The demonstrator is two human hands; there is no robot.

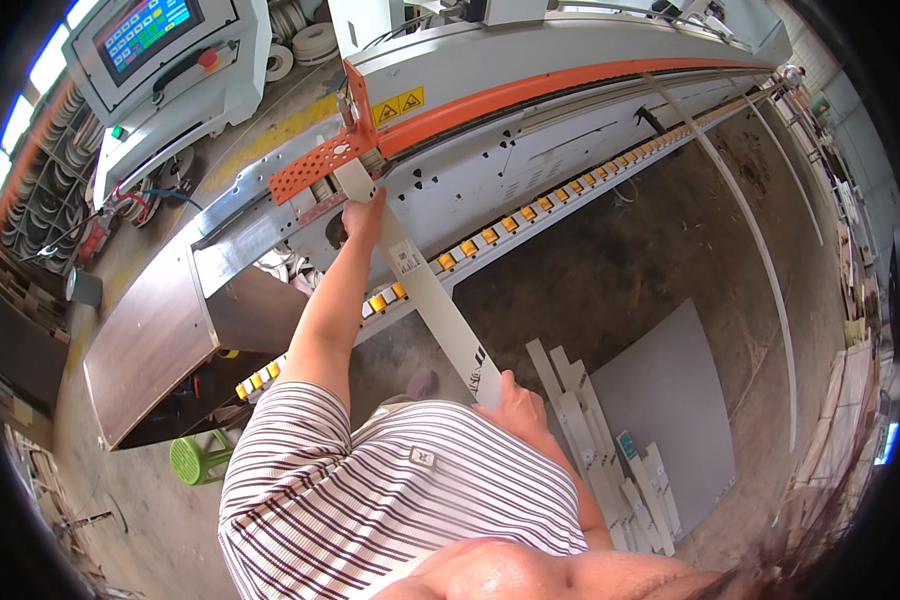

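"Holding what, exactly, and where does it sit from the orange perforated plate point(315, 168)?"

"A long pale board point(432, 300). Its far end is right by the plate's near edge; from there it slants away from the plate, toward the person and to the right."

"And the left hand point(363, 218)?"

"Just below the plate. It's closed around the board's left edge, near the far end, with one digit over the upper face. A short piece of board pokes out past those fingers, toward the plate; most of the length runs the other way. What the hand does underneath is hidden."

"So the right hand point(520, 405) has the other end?"

"Yes, the end farthest from the plate. Its fingers are closed on the near right corner, so the board spans between the two hands. I can't tell how tightly either one grips."

"Is the end touching the plate?"

"I can't tell that either; they overlap too closely from above."

"What else is around?"

"A row of yellow rollers point(489, 236) goes off to the right below the plate, and the board crosses over its line. Beyond the plate, up and left, stands a control screen point(148, 35). Well to the plate's lower right, loose pale strips point(575, 415) lie beside a large grey panel point(665, 400). A green stool point(192, 460) stands to its lower left."
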